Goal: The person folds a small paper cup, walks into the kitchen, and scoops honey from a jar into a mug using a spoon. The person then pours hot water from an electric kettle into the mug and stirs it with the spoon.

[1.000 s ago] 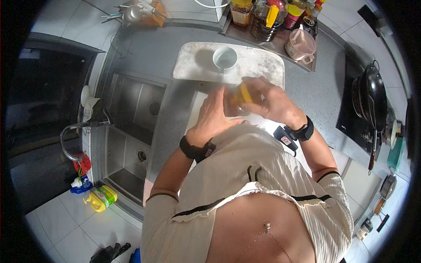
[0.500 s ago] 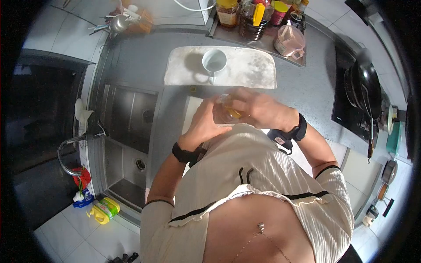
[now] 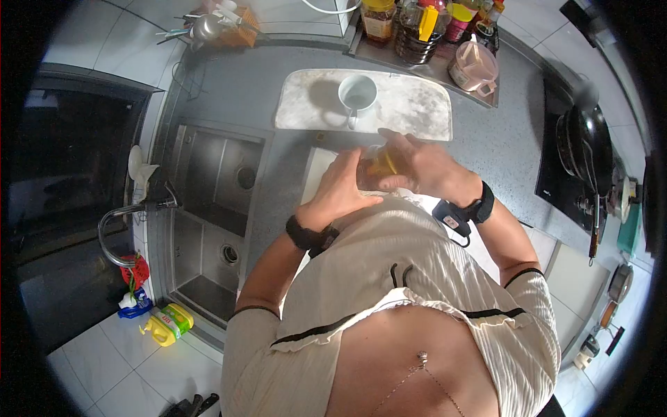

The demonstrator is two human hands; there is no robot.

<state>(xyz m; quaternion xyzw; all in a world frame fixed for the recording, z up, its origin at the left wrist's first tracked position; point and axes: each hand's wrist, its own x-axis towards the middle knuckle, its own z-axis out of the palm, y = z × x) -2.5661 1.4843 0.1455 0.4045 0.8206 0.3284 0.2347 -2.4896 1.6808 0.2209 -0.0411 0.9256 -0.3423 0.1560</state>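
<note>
Close to my body, over the counter's front edge, a clear jar (image 3: 369,182) is held between both hands. My left hand (image 3: 339,186) wraps round its left side, thumb along the near side. On the right, my right hand (image 3: 432,167) grips something yellow (image 3: 382,164) at the jar, which looks like a lid; my fingers partly cover it and it is slightly blurred. Beyond the hands, a white mug (image 3: 358,92) stands upright on a pale mat (image 3: 410,104), its handle towards me.
A double sink (image 3: 208,240) with a faucet (image 3: 132,215) lies left. Bottles and a pink-lidded container (image 3: 475,68) stand on a tray at the back right. A black pan (image 3: 590,142) sits on the stove (image 3: 556,174) at right. A yellow bottle (image 3: 169,324) is at lower left.
The view shifted left and then back. My right hand has turned at the jar, and the yellow part shows between my hands. My left hand keeps its hold.
</note>
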